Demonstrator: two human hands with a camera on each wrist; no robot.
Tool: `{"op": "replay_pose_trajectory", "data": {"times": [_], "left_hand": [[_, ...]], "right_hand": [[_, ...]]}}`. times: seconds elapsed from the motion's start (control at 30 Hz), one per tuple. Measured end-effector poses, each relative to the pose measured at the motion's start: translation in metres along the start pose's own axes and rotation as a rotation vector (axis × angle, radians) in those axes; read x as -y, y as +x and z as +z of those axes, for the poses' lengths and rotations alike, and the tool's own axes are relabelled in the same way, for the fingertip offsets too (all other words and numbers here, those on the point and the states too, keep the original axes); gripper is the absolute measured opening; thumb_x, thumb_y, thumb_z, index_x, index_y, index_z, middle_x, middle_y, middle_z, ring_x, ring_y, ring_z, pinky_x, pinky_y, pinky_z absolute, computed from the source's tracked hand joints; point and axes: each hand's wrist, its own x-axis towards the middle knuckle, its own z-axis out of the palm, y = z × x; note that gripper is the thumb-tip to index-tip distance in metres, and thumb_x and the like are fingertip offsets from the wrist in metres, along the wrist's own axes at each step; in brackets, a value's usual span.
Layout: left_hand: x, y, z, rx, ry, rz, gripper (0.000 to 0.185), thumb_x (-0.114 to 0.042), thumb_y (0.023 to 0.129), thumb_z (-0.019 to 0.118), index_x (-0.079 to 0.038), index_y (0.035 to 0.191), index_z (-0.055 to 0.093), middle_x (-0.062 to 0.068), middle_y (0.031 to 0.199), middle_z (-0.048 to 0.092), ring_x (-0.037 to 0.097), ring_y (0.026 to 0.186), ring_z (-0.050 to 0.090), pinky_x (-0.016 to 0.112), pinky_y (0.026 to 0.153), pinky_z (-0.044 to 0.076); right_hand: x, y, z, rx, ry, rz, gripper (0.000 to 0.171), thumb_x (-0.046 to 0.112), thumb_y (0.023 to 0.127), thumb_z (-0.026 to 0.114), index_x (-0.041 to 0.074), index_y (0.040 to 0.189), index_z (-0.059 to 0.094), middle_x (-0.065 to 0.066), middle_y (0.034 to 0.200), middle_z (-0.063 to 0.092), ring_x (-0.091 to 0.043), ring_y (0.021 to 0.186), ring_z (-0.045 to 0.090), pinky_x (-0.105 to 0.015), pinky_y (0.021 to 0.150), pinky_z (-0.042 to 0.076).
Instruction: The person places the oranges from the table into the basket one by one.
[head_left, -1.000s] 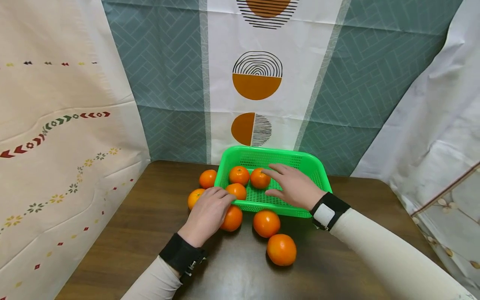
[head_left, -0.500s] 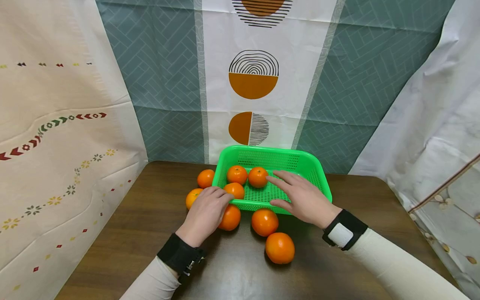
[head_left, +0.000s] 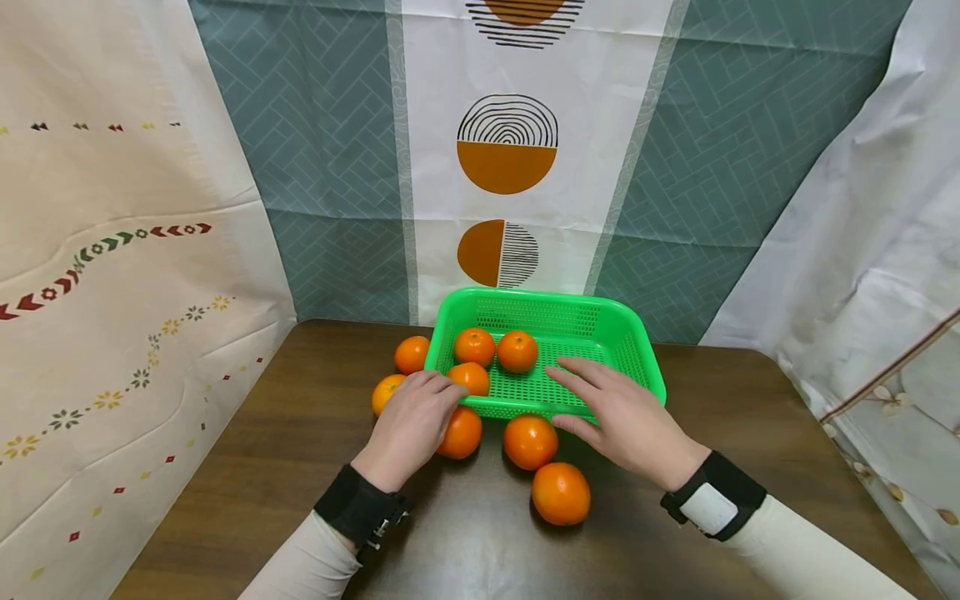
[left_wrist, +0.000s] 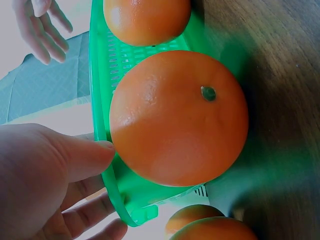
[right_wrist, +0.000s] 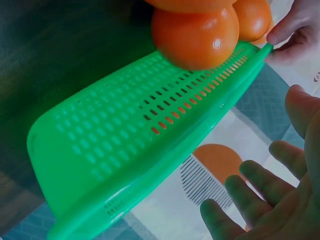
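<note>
Left hand: the left hand [head_left: 411, 421] rests at the near left corner of the green basket [head_left: 633, 350], fingers curled over the rim; the thumb [left_wrist: 80, 157] touches an orange [left_wrist: 178, 117] beside the rim. Whether it grips anything I cannot tell.
Right hand: the right hand [head_left: 626, 417] hovers over the basket's near right rim, fingers spread and relaxed, grasping nothing.
Basket: a perforated green plastic tray at the back of the dark wooden surface [head_left: 247, 467], holding three oranges, two at the back left [head_left: 474, 346] [head_left: 517, 351] and one at the near left [head_left: 471, 377] by the left fingertips.
Loose oranges: two left of the basket [head_left: 412, 354] [head_left: 386, 393], one under the left hand [head_left: 461, 433], one just in front of the rim [head_left: 529, 442], one nearer the person [head_left: 560, 493].
Backdrop: patterned cloth [head_left: 510, 167] hangs behind.
</note>
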Motion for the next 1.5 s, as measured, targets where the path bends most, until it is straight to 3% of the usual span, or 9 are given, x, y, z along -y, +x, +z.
{"op": "replay_pose_trajectory", "data": {"times": [0.33,0.8,1.2,1.5], "left_hand": [[0.0,0.003,-0.001,-0.025,-0.006,0.012,0.018,-0.006,0.092,0.07,-0.012,0.109,0.072,0.001,0.099,0.069,0.025,0.1,0.06,0.042,0.096,0.047],[0.0,0.005,-0.003,-0.03,-0.005,0.0,0.018,-0.008,0.094,0.069,-0.013,0.111,0.072,0.0,0.1,0.068,0.024,0.1,0.06,0.04,0.097,0.047],[-0.001,0.006,-0.002,-0.033,-0.003,0.011,0.018,-0.009,0.092,0.072,-0.012,0.11,0.072,0.001,0.101,0.069,0.025,0.1,0.06,0.041,0.096,0.048],[-0.003,-0.002,0.0,0.005,-0.014,-0.01,0.019,-0.01,0.093,0.072,-0.011,0.111,0.072,0.001,0.102,0.069,0.025,0.1,0.06,0.04,0.096,0.048]], "right_hand": [[0.009,-0.012,-0.005,-0.033,0.018,-0.008,0.068,0.05,0.092,0.07,0.02,0.149,0.051,-0.006,0.148,0.05,-0.026,0.133,0.05,-0.048,0.106,0.044],[0.03,-0.037,-0.003,-0.017,0.028,-0.004,0.063,0.056,0.095,0.063,0.026,0.15,0.05,0.0,0.151,0.046,-0.021,0.138,0.045,-0.048,0.108,0.043],[0.042,-0.065,0.018,-0.064,0.048,-0.071,0.07,0.05,0.087,0.075,0.027,0.149,0.051,0.001,0.149,0.048,-0.021,0.133,0.049,-0.045,0.1,0.05],[0.048,-0.08,0.04,0.013,0.104,-0.061,0.077,0.053,0.086,0.075,0.032,0.153,0.043,0.0,0.153,0.044,-0.018,0.135,0.045,-0.043,0.098,0.052]]}}
